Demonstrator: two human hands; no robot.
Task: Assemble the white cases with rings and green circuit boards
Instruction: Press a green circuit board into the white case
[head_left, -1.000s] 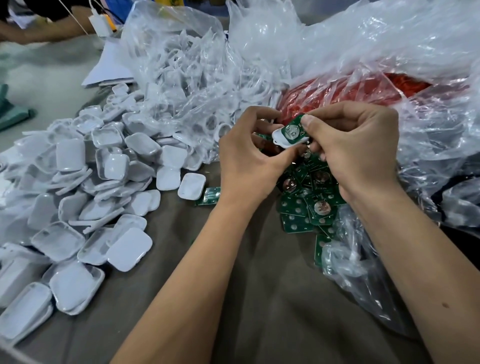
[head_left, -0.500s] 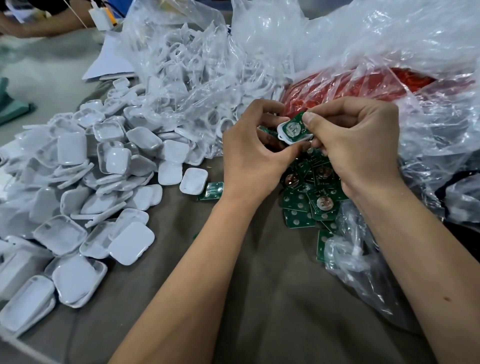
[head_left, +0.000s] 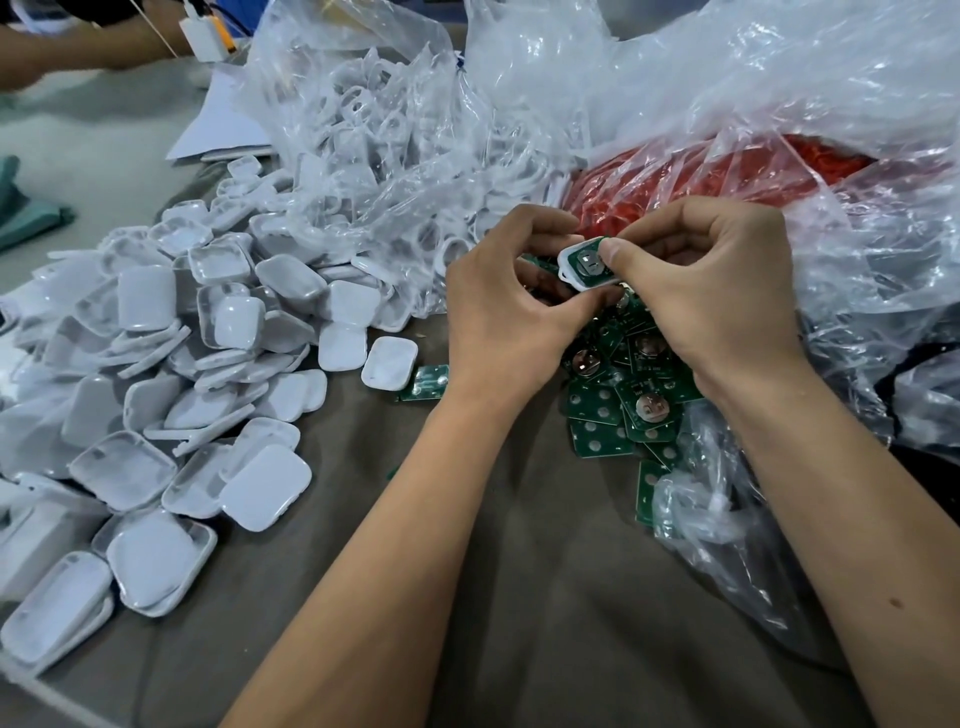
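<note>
Closest to the camera it's just two bare forearms over a grey-brown cloth-covered table (head_left: 519, 623). Off to the left sits a big heap of white rounded-square plastic case shells (head_left: 171, 374), some face up, some flipped. One loose small green circuit board (head_left: 426, 382) lies just beside the left wrist, and under the hands there's a pile of green circuit boards with round silver contacts (head_left: 628, 405), partly spilling out of a crumpled clear plastic bag (head_left: 727, 525).

Both hands meet above that pile. The left hand (head_left: 504, 317) has its fingers curled round a white case half with a green board seated in it (head_left: 584, 265), and the right hand (head_left: 722, 296) pinches the same piece, thumb pressing down on the board. Can't really tell if the board is fully seated.

Farther back: a clear bag of white plastic rings (head_left: 395, 171), and a clear bag of something red (head_left: 701, 182).
</note>
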